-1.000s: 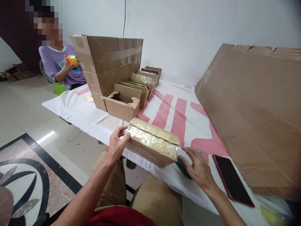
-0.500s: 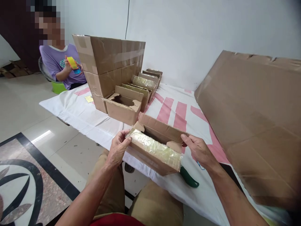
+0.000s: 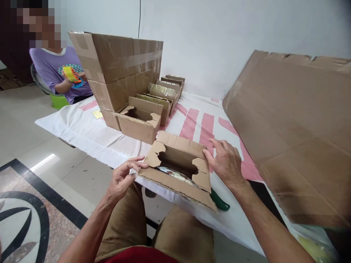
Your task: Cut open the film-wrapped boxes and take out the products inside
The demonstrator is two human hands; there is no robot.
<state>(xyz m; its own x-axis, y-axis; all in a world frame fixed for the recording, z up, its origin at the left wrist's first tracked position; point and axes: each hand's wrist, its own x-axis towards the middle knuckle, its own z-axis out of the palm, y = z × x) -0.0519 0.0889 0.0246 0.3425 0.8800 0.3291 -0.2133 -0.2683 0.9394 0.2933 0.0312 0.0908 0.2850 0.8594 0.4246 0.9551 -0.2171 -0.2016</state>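
Note:
A small cardboard box lies at the near table edge with all its top flaps spread open. Something pale wrapped in plastic shows inside it. My left hand is at the box's left end, fingers curled, fingertips touching the left flap. My right hand rests on the right side of the box, fingers on the right flap. A green handle sticks out from under the box's near right corner.
A row of several small boxes runs back beside a tall open carton. A large flat cardboard sheet leans at the right. A seated person in purple at the far left holds a tape roll. The table wears a white-and-pink cloth.
The box's taped top flaps have been pulled apart and now lie open. My right hand moved from the table beside the box up onto its right flap. The view shifted slightly.

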